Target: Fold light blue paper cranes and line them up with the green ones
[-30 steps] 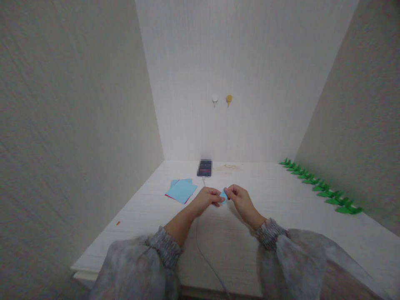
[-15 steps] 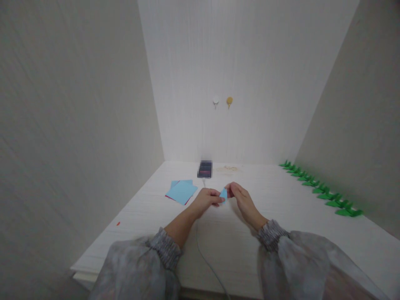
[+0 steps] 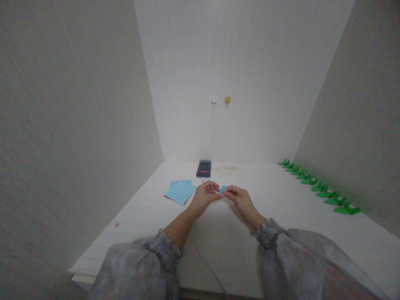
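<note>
Between my two hands, just above the white table, is a small folded piece of light blue paper [image 3: 223,189]. My right hand [image 3: 242,200] pinches its right side between thumb and fingers. On the other side, my left hand [image 3: 206,196] has its thumb and curled fingertips at the left and lower edge of the paper. Parts of the folds are covered by the fingers. To the left of my left hand lie square sheets of light blue paper [image 3: 180,192], stacked askew, with a red edge showing underneath.
A phone [image 3: 203,169] stands at the back, its cable [image 3: 200,246] running toward the front edge. Green folded paper pieces [image 3: 328,194] form a row along the right wall. A small red scrap [image 3: 116,225] lies at left. Two hooks [image 3: 227,100] hang on the back wall.
The folded blue paper has turned and shows less of its surface. My right fingers have closed on it, while my left fingers have lifted and loosened. The view has shifted slightly.
</note>
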{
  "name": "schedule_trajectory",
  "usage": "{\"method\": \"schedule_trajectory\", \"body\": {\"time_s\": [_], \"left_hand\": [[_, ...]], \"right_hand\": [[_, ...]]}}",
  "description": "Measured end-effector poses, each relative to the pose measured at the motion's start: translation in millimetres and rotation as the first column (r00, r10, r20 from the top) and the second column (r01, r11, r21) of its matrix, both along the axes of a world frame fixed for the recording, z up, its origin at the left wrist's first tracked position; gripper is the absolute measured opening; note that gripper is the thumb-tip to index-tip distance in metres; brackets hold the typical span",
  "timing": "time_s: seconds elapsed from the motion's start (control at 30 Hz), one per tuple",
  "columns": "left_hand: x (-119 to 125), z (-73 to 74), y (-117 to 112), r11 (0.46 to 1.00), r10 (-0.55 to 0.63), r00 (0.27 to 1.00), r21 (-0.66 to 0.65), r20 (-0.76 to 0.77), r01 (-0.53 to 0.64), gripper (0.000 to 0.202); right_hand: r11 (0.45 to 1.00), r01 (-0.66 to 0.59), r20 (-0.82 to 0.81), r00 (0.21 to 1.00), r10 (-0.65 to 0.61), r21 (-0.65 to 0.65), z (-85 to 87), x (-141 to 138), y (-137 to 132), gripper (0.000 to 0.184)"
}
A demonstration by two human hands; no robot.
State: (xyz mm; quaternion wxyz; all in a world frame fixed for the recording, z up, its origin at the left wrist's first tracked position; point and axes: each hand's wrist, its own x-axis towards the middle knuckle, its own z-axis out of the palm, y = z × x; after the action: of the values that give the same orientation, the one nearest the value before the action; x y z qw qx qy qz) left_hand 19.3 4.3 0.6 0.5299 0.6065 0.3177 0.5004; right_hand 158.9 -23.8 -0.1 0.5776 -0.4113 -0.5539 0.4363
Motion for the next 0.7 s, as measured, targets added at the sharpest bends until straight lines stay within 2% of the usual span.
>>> {"method": "schedule_trajectory", "body": {"time_s": [0.17,0.33,0.5,0.7], "left_hand": [[-0.9,2.3,-1.4,0.996,-0.001,0.999,0.089,-0.043,0.005,0.034],[-0.3,1.1,-1.3,0.997,-0.005,0.999,0.078,-0.045,0.008,0.035],[1.8,1.8,-2.7,0.998,-0.004,0.998,0.059,-0.055,0.008,0.032],[1.7,5.8,-6.2,0.988,0.055,0.998,0.141,0.008,-0.056,0.033]], "right_hand": [[1.0,-0.013,0.031,0.999,0.012,0.013,0.8,-0.5,-0.5,0.011],[0.997,-0.074,0.014,0.997,0.074,0.029,0.9,-0.7,-0.8,0.01],[0.996,-0.08,0.052,0.996,0.078,0.035,2.6,-0.5,-1.8,0.01],[0.996,-0.061,0.095,0.994,0.054,0.07,1.0,0.1,-1.3,0.013]]}}
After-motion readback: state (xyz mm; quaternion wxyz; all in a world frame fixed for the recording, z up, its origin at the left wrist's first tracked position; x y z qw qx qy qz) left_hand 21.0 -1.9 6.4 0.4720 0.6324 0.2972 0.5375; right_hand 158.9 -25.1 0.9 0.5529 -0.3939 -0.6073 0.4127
